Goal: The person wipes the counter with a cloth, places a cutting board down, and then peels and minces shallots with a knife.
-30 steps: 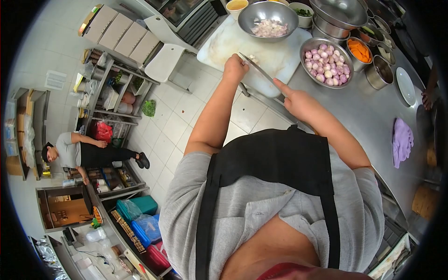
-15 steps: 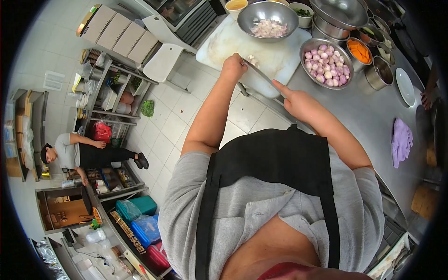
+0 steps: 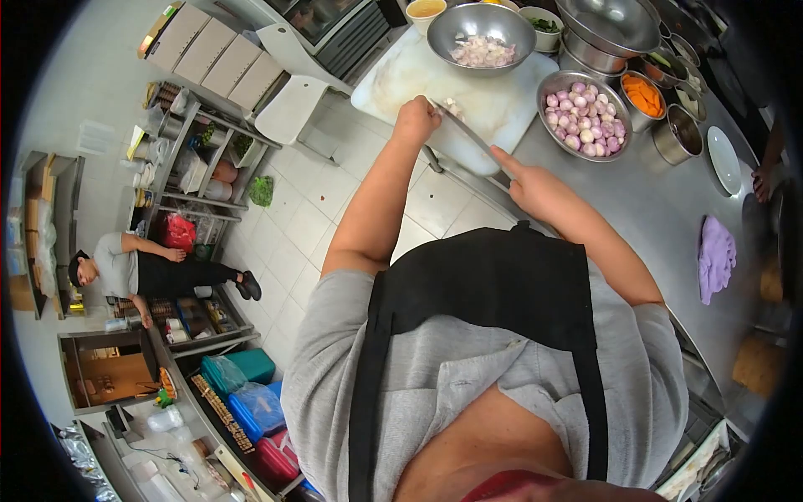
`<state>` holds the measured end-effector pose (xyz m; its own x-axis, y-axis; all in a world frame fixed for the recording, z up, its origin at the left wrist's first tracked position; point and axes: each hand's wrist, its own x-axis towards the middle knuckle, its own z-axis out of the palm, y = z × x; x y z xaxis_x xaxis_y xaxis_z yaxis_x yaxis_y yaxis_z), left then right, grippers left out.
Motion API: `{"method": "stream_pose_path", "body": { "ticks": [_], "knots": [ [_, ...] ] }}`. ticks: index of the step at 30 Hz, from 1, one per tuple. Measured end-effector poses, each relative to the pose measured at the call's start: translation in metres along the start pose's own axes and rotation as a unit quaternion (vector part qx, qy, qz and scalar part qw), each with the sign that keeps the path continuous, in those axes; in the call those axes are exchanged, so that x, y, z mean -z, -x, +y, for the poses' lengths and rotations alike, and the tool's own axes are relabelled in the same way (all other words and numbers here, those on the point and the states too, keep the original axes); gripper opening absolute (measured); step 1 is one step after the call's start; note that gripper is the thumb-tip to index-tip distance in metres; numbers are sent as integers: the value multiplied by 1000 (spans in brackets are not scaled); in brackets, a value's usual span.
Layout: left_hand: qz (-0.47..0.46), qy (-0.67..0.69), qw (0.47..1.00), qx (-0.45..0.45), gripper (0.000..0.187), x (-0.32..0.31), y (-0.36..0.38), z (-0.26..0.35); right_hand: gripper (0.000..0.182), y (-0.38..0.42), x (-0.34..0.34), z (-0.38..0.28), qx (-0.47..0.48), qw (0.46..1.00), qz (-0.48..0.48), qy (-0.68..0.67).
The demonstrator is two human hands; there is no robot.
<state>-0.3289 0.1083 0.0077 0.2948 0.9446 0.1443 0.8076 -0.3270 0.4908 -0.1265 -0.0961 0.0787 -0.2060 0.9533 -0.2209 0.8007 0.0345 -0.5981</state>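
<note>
Apparently I'm chopping, my right hand [image 3: 535, 186], just off the cutting board's [image 3: 495, 107] near edge, grasping the knife [image 3: 467, 129], my left hand [image 3: 416, 121] curled by its tip, holding what I cannot tell, pale pieces [image 3: 452, 106] on the board, the next cut likely needing a steady blade.

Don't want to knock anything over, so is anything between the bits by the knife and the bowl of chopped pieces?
Nothing visible: only bare cutting board shows between the pale bits and the bowl. The knife, in the right hand, is on the bits' other side.
</note>
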Motion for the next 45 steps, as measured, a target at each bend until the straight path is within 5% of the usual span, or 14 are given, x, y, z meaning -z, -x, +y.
{"method": "stream_pose_path", "body": {
  "ticks": [16, 18, 22, 28, 31, 33, 40, 45],
  "knots": [
    [-58, 86, 994, 43, 29, 9, -13, -10, 65, 6, 18, 1, -40, 998, 52, -14],
    [-110, 43, 993, 13, 39, 11, -13, 0, 65, 7, 16, 6, -37, 997, 60, -12],
    [-72, -30, 996, -38, 39, 9, -4, 21, 65, 11, 13, 9, -50, 997, 55, -17],
    [-64, -5, 995, -78, 20, 2, -24, -1, 64, 17, 3, 14, -25, 995, 77, -58],
    [29, -27, 985, -170, 16, 11, -30, -5, 65, 20, 1, 15, -23, 993, 86, -82],
    [-66, 131, 989, 10, 22, 23, -42, -3, 65, 25, 5, 6, -49, 988, 43, -141],
    [-105, 306, 945, 39, 25, 48, -44, 13, 65, 4, -5, -11, -63, 961, -104, -250],
    [-178, 393, 897, 100, 20, 59, -33, 12, 64, -29, -6, 5, -86, 939, -102, -316]
  ]
}}
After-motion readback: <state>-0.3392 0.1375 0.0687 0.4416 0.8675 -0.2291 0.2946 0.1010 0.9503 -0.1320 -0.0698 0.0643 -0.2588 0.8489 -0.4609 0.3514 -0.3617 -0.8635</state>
